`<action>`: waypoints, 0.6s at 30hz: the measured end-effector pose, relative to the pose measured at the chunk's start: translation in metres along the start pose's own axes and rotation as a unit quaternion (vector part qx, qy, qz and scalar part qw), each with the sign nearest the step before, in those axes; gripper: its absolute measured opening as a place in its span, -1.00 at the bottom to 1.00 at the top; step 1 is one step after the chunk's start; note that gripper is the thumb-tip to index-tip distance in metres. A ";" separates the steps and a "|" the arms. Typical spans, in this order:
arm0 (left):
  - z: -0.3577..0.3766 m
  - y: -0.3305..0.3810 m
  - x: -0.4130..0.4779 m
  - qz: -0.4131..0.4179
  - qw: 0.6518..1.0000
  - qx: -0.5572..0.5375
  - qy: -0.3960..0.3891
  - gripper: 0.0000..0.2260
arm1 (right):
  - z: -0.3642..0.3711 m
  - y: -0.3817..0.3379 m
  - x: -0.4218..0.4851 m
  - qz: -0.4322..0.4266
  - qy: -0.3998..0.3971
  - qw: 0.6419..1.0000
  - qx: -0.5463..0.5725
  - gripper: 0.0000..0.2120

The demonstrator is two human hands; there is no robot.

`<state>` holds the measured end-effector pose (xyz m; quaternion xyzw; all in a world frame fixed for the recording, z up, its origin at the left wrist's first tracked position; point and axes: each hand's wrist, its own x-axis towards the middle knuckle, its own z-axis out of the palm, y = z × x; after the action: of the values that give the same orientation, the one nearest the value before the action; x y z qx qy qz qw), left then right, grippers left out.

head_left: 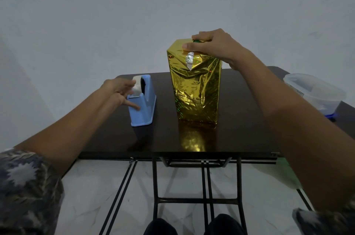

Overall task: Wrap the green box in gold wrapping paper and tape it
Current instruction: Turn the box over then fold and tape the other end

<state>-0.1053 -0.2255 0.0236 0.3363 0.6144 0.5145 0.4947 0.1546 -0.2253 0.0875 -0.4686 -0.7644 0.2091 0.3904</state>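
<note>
The green box (196,41) is stood upright on the table (240,129), directly beneath the right hand (215,46); it is almost wholly covered by the gold wrapping paper (196,88), and only a sliver of green is seen under the fingertips at the top. The top of the box is gripped by the right hand, with the fingers curled over the upper edge and the thumb pressed on the front fold; the hold is judged to serve 2 ends, since the loose end flaps are pinned flat and the tall box is steadied against tipping. 1 tape strip (189,60) is already stuck just below the thumb, across a creased flap.

The blue tape dispenser (143,107) is reached by the left hand (119,90); the free end of the tape (137,86) appears to be pinched between thumb and forefinger, though the fingers are blurred, while 1 other finger is laid against the dispenser's side, probably as a brace for tearing. The dispenser is set close beside the box, on the left hand's side, so that tape can be fetched while the fold is held.

A lidded plastic container (315,92) is placed well beyond the right forearm, at the table's edge.

The closing of the top end is judged to be the step in hand.
</note>
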 end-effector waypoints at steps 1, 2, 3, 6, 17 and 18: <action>0.000 -0.001 0.000 0.005 1.000 0.002 -0.003 -0.80 | 0.000 0.000 0.000 -0.001 0.000 1.000 -0.002 -0.38; -0.001 -0.001 -0.001 0.012 1.000 0.001 -0.004 -0.86 | 0.000 0.000 0.000 -0.003 0.000 1.000 -0.003 -0.38; -0.001 -0.003 0.000 0.020 1.000 -0.002 -0.006 -0.93 | 0.000 0.000 0.000 -0.004 0.000 1.000 -0.005 -0.39; -0.003 -0.007 0.003 0.058 0.998 -0.016 -0.006 -0.94 | 0.002 0.000 0.002 -0.001 0.003 1.000 0.001 -0.39; -0.010 -0.028 0.007 0.130 0.986 -0.107 0.015 -0.87 | 0.002 0.006 0.009 0.008 0.010 1.000 0.017 -0.40; -0.008 -0.029 0.007 0.133 0.986 -0.101 0.026 -0.76 | 0.003 0.006 0.010 0.008 0.010 1.000 0.019 -0.39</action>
<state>-0.1124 -0.2284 -0.0068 0.3498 0.5217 0.6436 0.4373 0.1536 -0.2137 0.0854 -0.4696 -0.7522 0.2221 0.4054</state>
